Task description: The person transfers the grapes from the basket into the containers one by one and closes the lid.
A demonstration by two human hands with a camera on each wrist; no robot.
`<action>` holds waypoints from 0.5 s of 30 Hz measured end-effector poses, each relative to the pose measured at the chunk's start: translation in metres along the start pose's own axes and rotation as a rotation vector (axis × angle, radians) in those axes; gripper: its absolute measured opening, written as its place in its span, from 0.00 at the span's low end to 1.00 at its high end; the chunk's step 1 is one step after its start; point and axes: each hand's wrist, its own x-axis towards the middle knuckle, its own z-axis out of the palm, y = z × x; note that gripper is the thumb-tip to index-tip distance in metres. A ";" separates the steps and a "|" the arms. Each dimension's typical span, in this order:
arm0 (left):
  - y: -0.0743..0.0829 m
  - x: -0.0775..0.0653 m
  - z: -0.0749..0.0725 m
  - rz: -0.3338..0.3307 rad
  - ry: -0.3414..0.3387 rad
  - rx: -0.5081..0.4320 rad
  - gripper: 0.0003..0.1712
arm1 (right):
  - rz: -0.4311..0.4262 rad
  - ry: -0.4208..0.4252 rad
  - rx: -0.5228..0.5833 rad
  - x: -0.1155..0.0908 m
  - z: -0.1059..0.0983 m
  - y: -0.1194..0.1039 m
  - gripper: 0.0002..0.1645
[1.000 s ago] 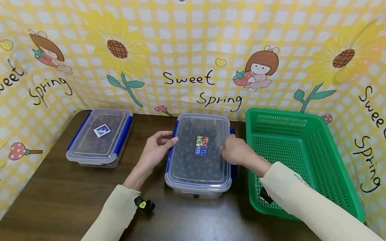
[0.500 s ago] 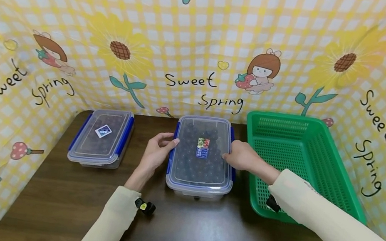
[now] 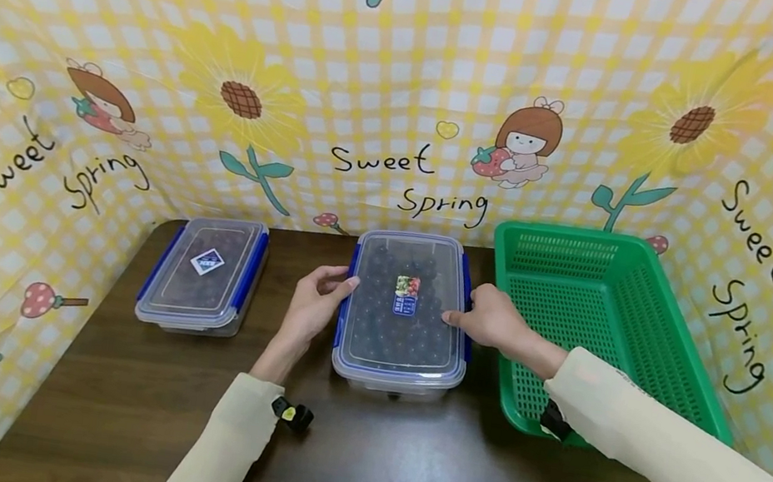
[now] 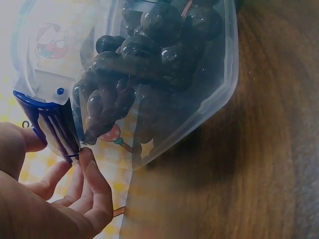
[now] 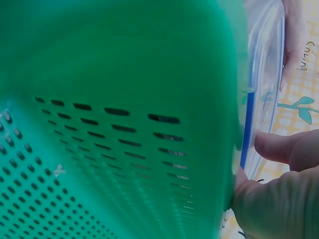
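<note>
A clear food container point(image 3: 402, 336) with blue side latches stands in the middle of the table, its lid on. Dark round fruit like grapes point(image 4: 144, 55) shows through the wall. My left hand point(image 3: 313, 303) is at its left side, thumb on the lid's edge. In the left wrist view the thumb and fingers close around the blue latch point(image 4: 52, 124). On the opposite side my right hand point(image 3: 495, 321) has its thumb over the lid and its other fingers down at the right latch point(image 3: 467, 275). In the right wrist view the green basket partly hides those fingers.
Close to the right of the container stands a green perforated basket point(image 3: 656, 309), under my right forearm. A smaller lidded container point(image 3: 196, 291) with blue latches sits at the left. Yellow checked cloth point(image 3: 403, 41) rises behind the wooden table point(image 3: 350, 471).
My right hand has shifted outward to the right and slightly nearer along the container's right edge. My left hand keeps its place on the left latch. The view has tilted slightly.
</note>
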 end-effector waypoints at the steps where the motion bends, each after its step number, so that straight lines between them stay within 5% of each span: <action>1: 0.000 0.000 0.000 0.001 -0.001 0.001 0.26 | 0.005 0.004 -0.001 0.000 0.000 0.000 0.17; 15: 0.000 0.000 -0.001 0.004 -0.002 -0.002 0.26 | 0.027 0.000 -0.131 0.004 -0.002 -0.009 0.16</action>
